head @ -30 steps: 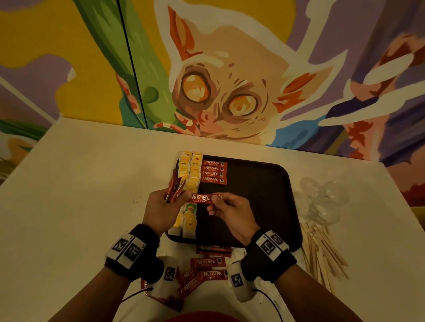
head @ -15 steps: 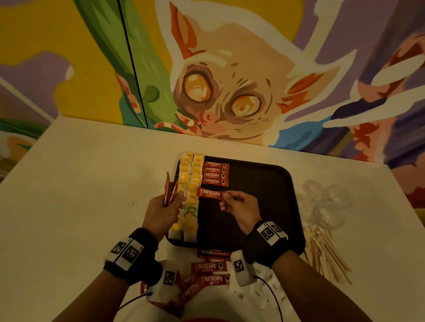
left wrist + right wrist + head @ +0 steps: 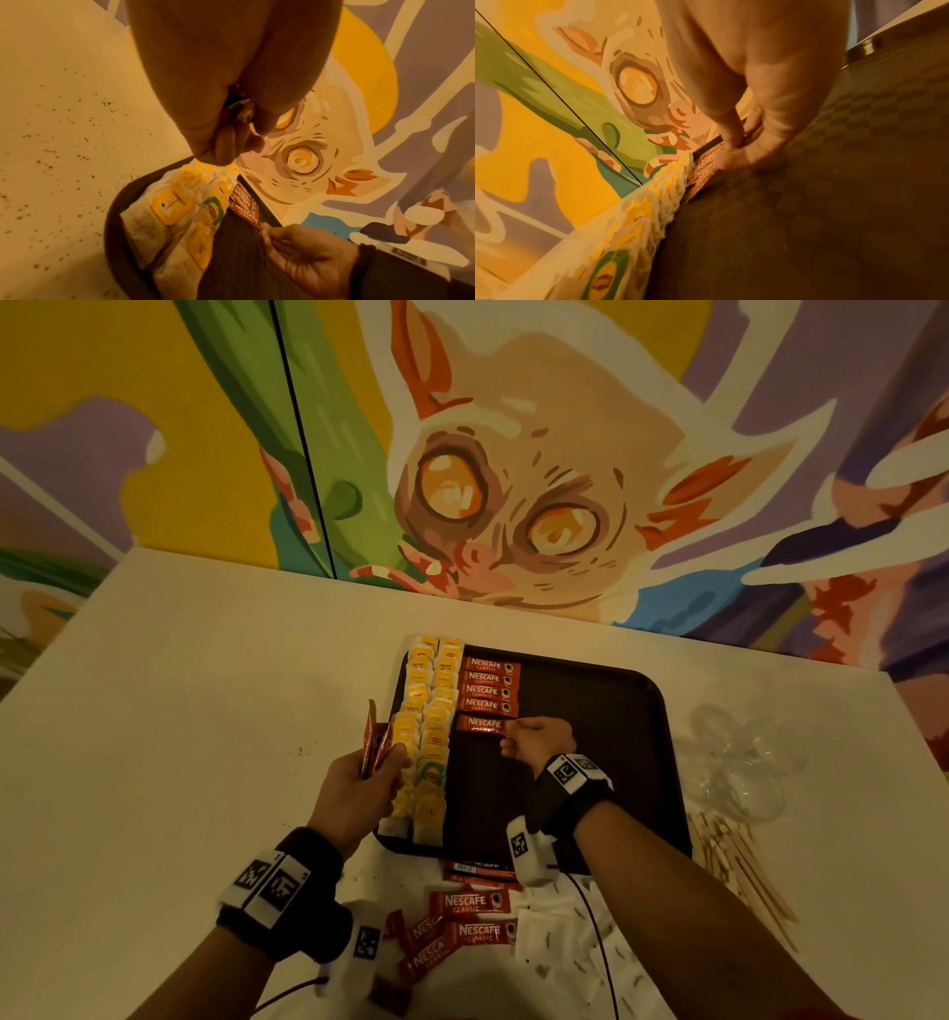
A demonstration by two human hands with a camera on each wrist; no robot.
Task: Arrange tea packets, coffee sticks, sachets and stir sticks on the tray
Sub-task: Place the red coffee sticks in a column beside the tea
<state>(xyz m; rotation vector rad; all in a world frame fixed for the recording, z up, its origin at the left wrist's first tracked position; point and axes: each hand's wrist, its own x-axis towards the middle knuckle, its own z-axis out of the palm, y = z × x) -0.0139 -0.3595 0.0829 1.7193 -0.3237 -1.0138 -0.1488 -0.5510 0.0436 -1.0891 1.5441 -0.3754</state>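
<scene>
While right hand (image 3: 539, 739) pinches end of fifth coffee stick (image 3: 480, 725), set on tray (image 3: 606, 762) just below four-stick column (image 3: 489, 684), beside tea packets (image 3: 429, 731): risk of skewed row if released crooked; knuckles may nudge the column. Left hand (image 3: 362, 788) grips spare sticks (image 3: 374, 737) upright over tray's left edge, above tea packets; slip would scatter them. More sticks (image 3: 470, 916) wait on table (image 3: 205, 711) near tray's front edge.

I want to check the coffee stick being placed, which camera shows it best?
The head view: the coffee stick lies label-up below four others, right hand pinching its end. Left wrist shows it foreshortened; right wrist only a sliver beside the fingers.
</scene>
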